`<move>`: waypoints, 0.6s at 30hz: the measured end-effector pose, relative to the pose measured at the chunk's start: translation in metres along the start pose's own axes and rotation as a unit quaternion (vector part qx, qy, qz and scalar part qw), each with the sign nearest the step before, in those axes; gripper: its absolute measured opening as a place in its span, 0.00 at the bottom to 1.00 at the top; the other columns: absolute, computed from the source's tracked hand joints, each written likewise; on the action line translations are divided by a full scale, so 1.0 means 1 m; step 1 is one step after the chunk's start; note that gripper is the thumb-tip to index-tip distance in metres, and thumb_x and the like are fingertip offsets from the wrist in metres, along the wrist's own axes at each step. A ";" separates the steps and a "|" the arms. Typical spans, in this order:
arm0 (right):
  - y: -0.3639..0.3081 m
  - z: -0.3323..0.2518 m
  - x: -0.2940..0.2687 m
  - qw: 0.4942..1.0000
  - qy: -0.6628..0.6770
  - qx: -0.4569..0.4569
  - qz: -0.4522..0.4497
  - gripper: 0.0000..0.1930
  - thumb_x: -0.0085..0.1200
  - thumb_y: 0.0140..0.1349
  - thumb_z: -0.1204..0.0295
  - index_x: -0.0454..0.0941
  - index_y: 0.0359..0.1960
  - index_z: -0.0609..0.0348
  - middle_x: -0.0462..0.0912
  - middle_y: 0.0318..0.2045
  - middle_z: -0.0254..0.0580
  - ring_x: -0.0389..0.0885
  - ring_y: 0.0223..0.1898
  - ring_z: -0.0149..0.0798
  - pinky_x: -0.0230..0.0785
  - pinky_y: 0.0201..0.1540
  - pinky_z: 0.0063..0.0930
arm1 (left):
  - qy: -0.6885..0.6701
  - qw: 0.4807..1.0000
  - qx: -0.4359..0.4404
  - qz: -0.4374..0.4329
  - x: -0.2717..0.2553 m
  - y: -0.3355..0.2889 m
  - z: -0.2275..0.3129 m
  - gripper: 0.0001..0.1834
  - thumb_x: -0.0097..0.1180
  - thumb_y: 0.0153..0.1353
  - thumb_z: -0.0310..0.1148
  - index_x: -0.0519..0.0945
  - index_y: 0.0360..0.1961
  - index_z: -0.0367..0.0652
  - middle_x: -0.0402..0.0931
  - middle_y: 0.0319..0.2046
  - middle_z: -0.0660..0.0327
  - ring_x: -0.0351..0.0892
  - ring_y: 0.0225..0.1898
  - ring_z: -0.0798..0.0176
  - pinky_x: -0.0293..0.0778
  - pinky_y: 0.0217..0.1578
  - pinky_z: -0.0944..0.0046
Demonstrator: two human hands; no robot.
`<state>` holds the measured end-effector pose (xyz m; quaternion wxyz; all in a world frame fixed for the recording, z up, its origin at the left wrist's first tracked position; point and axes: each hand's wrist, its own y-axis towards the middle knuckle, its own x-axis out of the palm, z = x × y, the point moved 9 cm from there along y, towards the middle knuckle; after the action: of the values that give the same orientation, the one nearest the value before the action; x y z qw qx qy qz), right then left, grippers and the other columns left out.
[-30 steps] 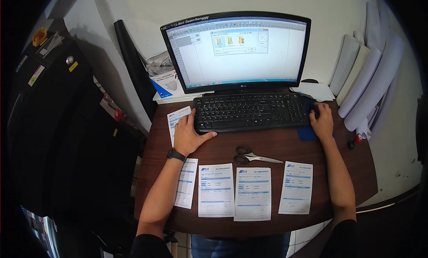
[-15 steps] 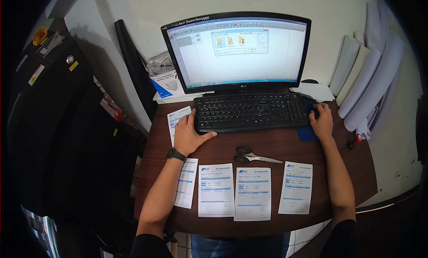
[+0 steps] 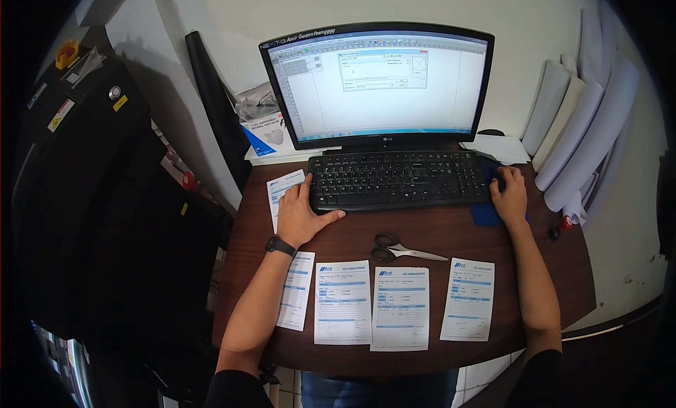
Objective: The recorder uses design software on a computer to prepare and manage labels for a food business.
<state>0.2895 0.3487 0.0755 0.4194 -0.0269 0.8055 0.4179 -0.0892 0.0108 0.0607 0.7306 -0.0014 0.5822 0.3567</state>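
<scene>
My left hand (image 3: 301, 214) lies with fingers spread at the left end of a black keyboard (image 3: 401, 180), its thumb stretched along the keyboard's front edge. A dark wristwatch (image 3: 280, 245) is on that wrist. Curled over a black computer mouse (image 3: 499, 175), my right hand (image 3: 510, 194) covers most of it. Under it is a blue mouse pad (image 3: 484, 214). Behind the keyboard stands a monitor (image 3: 380, 112) with a small dialog window on a white page. Black-handled scissors (image 3: 408, 250) rest on the desk between my forearms.
Printed forms with handwriting lie along the front: one form (image 3: 342, 316), another (image 3: 400, 320), a third (image 3: 467, 302), and more by my left arm. Paper rolls (image 3: 577, 126) lean at the right. A big black machine (image 3: 91, 196) stands left; a box (image 3: 267, 134) sits behind the desk's left side.
In the monitor's dialog window, the folder icons have given way to a short list of text. Both hands keep their places; the whole view has shifted slightly.
</scene>
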 end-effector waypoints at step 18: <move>-0.001 -0.001 0.000 1.000 0.000 -0.012 0.014 0.15 0.60 0.63 0.69 0.85 0.49 0.62 0.80 0.54 0.51 0.79 0.56 0.56 0.74 0.58 0.47 | -0.001 1.000 -0.016 -0.019 0.000 0.001 0.001 0.65 0.76 0.43 0.69 0.66 0.74 0.35 0.77 0.56 0.41 0.76 0.60 0.40 0.69 0.64 0.47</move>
<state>0.2894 0.3477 0.0757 0.4136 -0.0206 0.8005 0.4332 -0.0885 0.0117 0.0616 0.7379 -0.0235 0.5753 0.3521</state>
